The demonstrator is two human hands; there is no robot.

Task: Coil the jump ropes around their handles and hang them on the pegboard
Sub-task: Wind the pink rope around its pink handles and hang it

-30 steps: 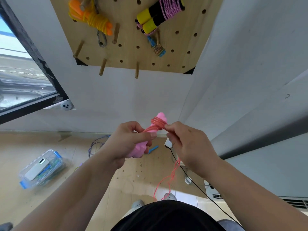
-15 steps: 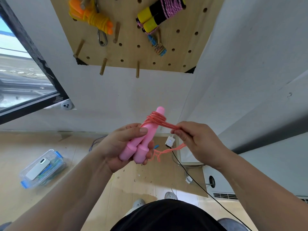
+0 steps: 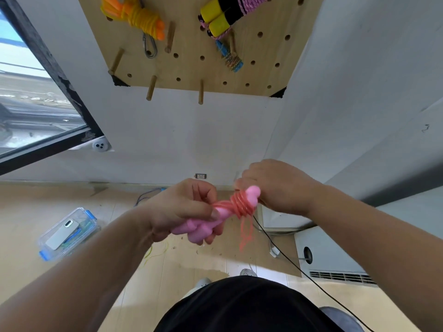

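Pink plastic jump-rope handles (image 3: pixel 203 226), bound near their tips by tight coral rope coils (image 3: pixel 241 204), sit mid-frame in the left hand (image 3: pixel 182 209), fingers (image 3: pixel 207 212) clamped round them. A short rope tail (image 3: pixel 247 233) dangles unwound at 6 o'clock, and the hanging is yet to come. An orange rope bundle (image 3: pixel 141 17) and a yellow-and-black-handled rope (image 3: pixel 223 15) already hang on the wooden pegboard (image 3: pixel 191 56) at 12 o'clock. The right hand (image 3: pixel 275 185) curls behind the tips, its grip hidden.

Pink handles (image 3: pixel 206 225) side by side, tilted, coral rope (image 3: pixel 241 204) coiled near their tips.
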